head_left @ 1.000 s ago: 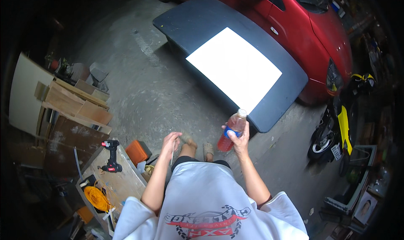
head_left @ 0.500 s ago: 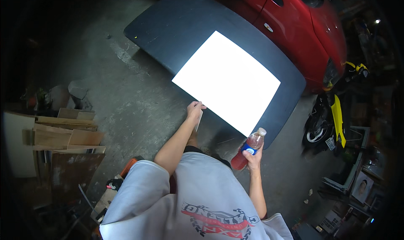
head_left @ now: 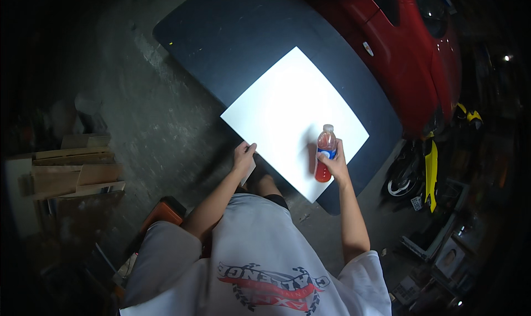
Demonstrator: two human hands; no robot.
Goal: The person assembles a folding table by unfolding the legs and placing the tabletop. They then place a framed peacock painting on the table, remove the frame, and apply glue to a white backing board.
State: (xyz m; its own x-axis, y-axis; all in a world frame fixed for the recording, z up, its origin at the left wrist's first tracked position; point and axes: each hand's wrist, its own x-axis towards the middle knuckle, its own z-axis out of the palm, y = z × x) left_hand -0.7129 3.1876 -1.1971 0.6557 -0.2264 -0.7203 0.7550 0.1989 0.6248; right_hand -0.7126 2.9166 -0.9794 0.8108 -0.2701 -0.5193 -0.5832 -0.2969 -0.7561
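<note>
My right hand is wrapped round a clear plastic bottle of red drink with a blue label and a pale cap. It holds the bottle upright-looking over the right part of a bright white board; whether the base touches the board I cannot tell. My left hand is closed by the board's near left edge, pinching a thin, flat, pale piece that hangs below the fingers. The board lies on a dark table, its near edge sticking out past the tabletop.
A red car stands beyond the table. At the right are a black and yellow motorbike and a framed picture. Wooden boards are stacked at the left, and an orange and black object sits near my left elbow.
My right hand has raised the bottle from beside the board's near corner to over the board and tipped it more upright. My left hand keeps the pale piece. The view has shifted a little.
</note>
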